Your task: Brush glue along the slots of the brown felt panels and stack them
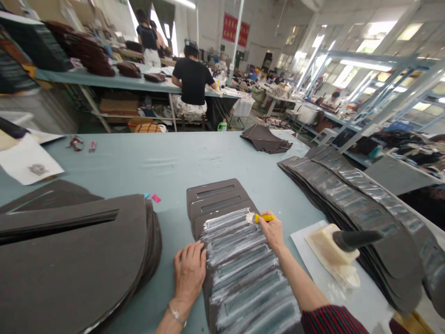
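My right hand (273, 231) grips the yellow handle of a small brush (261, 217). Its whitened bristles touch the top end of a white smear across dark grey panels (239, 260). These panels lie overlapped in a row with long slots cut in them, and streaks of white paste cover most of the nearer ones. My left hand (190, 269) rests at the panels' left edge, fingers stretched out and fingertips on the edge. Right of my right forearm, a cream paste-covered block or container (328, 246) with a black handle sits on a white sheet (306, 241).
Stacked dark rounded panels (86, 250) lie at the left. Rows of white-streaked panels (361, 208) line the right side. A small pile of dark pieces (266, 138) sits at the table's far edge. Beyond it, a person in black (193, 79) sits at another bench.
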Demonstrator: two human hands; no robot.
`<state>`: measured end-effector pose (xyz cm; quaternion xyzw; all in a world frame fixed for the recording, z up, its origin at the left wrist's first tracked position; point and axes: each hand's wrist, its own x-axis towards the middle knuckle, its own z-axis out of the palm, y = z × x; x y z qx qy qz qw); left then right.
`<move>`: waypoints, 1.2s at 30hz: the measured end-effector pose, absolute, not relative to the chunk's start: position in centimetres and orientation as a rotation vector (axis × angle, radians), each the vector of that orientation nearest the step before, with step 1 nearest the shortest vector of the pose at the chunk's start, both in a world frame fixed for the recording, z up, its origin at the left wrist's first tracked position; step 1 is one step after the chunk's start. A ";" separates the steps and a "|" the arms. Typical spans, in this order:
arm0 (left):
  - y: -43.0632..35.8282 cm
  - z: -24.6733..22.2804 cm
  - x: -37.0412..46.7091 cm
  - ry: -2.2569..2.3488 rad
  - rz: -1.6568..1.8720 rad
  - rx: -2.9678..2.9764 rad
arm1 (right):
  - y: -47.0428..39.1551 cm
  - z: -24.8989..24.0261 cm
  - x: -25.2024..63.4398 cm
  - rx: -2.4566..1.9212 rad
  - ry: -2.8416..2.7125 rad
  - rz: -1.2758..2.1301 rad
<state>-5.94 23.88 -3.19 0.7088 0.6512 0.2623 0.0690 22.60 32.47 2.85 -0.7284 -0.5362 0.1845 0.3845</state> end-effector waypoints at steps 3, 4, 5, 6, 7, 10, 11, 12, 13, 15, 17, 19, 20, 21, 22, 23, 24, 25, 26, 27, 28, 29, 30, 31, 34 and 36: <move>23.9 -2.9 -6.1 1.963 0.801 2.075 | 32.2 3.3 22.9 -1.922 -1.265 0.506; 24.1 -2.8 -6.2 1.972 0.817 2.036 | 32.3 3.6 23.0 -1.908 -1.271 0.522; 24.4 -2.7 -6.3 1.987 0.842 1.989 | 32.5 4.0 23.0 -1.876 -1.294 0.539; 24.8 -2.6 -6.4 2.007 0.873 1.938 | 32.8 4.3 22.7 -1.832 -1.318 0.558; 25.3 -2.6 -6.5 2.025 0.908 1.892 | 33.2 4.7 22.2 -1.783 -1.336 0.573; 27.4 -2.4 -6.6 2.031 0.997 1.851 | 34.6 5.2 18.8 -1.642 -1.350 0.630; 28.2 -2.3 -6.6 2.023 1.004 1.867 | 35.2 5.2 17.1 -1.605 -1.346 0.670; 28.9 -2.3 -6.5 2.018 0.997 1.889 | 35.6 5.0 15.2 -1.572 -1.349 0.719; 29.5 -2.3 -6.5 2.023 0.981 1.912 | 36.1 4.8 13.3 -1.541 -1.357 0.775; 30.4 -2.5 -6.5 2.046 0.935 1.958 | 36.7 4.0 9.7 -1.489 -1.389 0.889; 30.8 -2.8 -6.6 2.062 0.899 2.005 | 37.1 3.1 7.5 -1.462 -1.431 0.970; 30.9 -3.1 -6.9 2.066 0.883 2.043 | 37.6 2.2 7.6 -1.482 -1.448 0.984; 30.8 -3.2 -7.0 2.065 0.881 2.054 | 37.9 1.8 8.7 -1.512 -1.442 0.956; 30.8 -3.3 -7.1 2.064 0.883 2.061 | 38.3 1.6 10.3 -1.554 -1.429 0.907; 30.7 -3.3 -7.1 2.061 0.884 2.064 | 38.7 1.4 12.4 -1.606 -1.408 0.841; 30.7 -3.3 -7.2 2.058 0.888 2.064 | 39.2 1.5 14.6 -1.664 -1.386 0.757; 30.7 -3.2 -7.2 2.055 0.893 2.062 | 39.7 1.7 16.8 -1.727 -1.365 0.663; 30.8 -3.1 -7.1 2.054 0.898 2.055 | 40.2 2.0 18.6 -1.780 -1.353 0.565; 30.9 -2.9 -7.0 2.059 0.903 2.042 | 40.6 2.4 19.9 -1.818 -1.351 0.471; 31.1 -2.8 -6.9 2.072 0.910 2.019 | 40.9 2.9 20.3 -1.835 -1.356 0.391; 31.3 -2.7 -6.8 2.090 0.919 1.992 | 41.0 3.3 19.9 -1.826 -1.373 0.339; 31.6 -2.6 -6.8 2.111 0.934 1.964 | 41.0 3.6 18.7 -1.788 -1.404 0.327; 32.0 -2.5 -6.7 2.130 0.952 1.942 | 40.8 3.8 16.8 -1.726 -1.443 0.357; 32.3 -2.6 -6.8 2.144 0.969 1.930 | 40.4 3.9 14.5 -1.649 -1.487 0.420; 33.1 -3.1 -7.1 2.122 0.994 1.965 | 39.6 3.1 8.1 -1.408 -1.663 0.709; 33.3 -3.6 -7.4 2.093 0.982 2.000 | 39.9 2.2 7.0 -1.396 -1.684 0.796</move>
